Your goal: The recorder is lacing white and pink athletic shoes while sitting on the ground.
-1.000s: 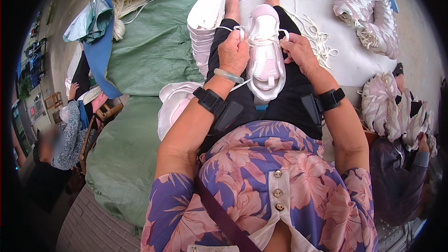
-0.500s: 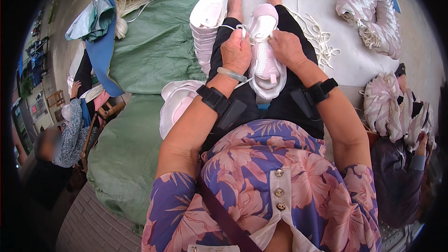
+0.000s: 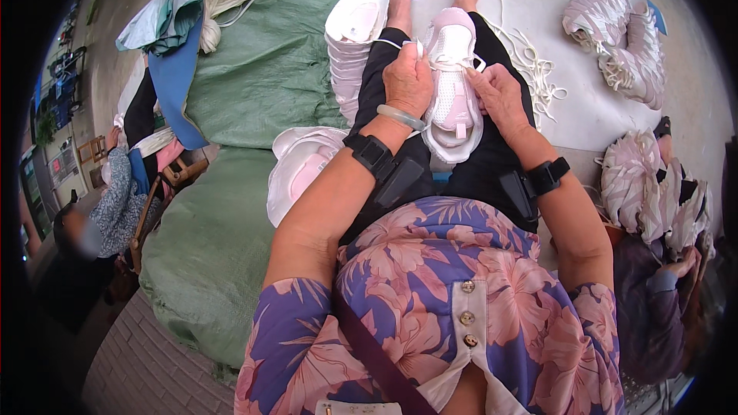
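A pink-and-white, mesh-fronted shoe upper (image 3: 453, 104) rests on the person's lap, between legs in black trousers (image 3: 377, 69), its toe pointing toward the bare feet. The lacing likely goes best with the upper kept steady and the thin white lace (image 3: 388, 44) drawn flat, evenly and without twists. At the upper's left edge, the left hand (image 3: 409, 81) is curled nearly closed, lace showing at its thumb tip. At its right edge, the right hand (image 3: 500, 96) is half curled, thumb and forefinger close together beside a lace loop; whether they grip it, I cannot tell. Right of the upper lie tangled loose white laces (image 3: 542, 81).
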The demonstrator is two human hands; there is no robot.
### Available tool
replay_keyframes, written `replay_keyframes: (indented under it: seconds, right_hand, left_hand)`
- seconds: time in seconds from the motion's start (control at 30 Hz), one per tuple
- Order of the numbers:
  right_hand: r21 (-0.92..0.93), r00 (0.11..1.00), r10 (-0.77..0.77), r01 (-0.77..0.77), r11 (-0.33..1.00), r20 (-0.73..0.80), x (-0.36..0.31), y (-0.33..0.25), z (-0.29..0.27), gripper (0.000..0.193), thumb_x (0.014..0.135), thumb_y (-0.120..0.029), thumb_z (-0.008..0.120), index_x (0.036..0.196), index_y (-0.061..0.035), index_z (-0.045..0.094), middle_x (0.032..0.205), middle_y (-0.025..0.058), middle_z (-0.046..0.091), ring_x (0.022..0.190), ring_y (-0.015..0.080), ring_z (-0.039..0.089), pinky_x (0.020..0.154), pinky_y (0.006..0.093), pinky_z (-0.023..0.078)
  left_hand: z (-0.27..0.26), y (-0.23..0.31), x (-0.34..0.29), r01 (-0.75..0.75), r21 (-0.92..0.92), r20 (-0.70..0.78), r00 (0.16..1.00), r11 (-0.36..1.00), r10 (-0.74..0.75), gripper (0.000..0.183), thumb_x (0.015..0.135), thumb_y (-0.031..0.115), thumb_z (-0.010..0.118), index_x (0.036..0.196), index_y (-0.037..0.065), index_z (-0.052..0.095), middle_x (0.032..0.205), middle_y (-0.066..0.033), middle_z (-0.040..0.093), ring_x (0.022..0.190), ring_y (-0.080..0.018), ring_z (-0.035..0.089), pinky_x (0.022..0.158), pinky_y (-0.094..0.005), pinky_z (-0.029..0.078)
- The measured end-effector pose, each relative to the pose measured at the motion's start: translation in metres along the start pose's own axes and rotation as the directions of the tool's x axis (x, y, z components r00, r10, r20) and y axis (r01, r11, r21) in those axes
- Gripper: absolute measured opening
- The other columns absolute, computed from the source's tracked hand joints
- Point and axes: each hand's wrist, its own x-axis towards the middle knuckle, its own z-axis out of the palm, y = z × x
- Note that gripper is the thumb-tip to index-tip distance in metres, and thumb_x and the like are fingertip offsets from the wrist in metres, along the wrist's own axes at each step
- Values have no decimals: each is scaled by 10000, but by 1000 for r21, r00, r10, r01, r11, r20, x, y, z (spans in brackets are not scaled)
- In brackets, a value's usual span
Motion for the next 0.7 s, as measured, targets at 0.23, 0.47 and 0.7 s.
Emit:
replay_keyframes:
  seconds: [0.23,0.47,0.7]
  right_hand:
    - [-253,807,-591,573,780,5,-11,-5,5,97,732,-129,624,768,-62,564,647,28,528,577,149,521,525,284,410]
    - [-646,651,-732,650,400,202,-4,-18,13,174,709,-110,581,878,-143,610,719,10,520,734,181,535,640,333,334]
    - [-584,636,-759,673,455,141,0,0,10,254,713,-114,586,966,-130,590,735,14,510,742,188,526,677,341,332]
  left_hand:
    - [-1,2,-4,-94,32,8,996,995,94,97,773,108,505,819,24,484,651,-204,551,640,-398,554,558,-463,432]
    - [5,7,7,-189,259,290,951,947,111,197,755,139,529,902,28,459,660,-213,570,647,-395,569,588,-482,441]
    - [-20,17,-8,-160,117,189,972,980,137,434,668,188,676,986,20,434,700,-150,523,658,-322,555,597,-415,443]
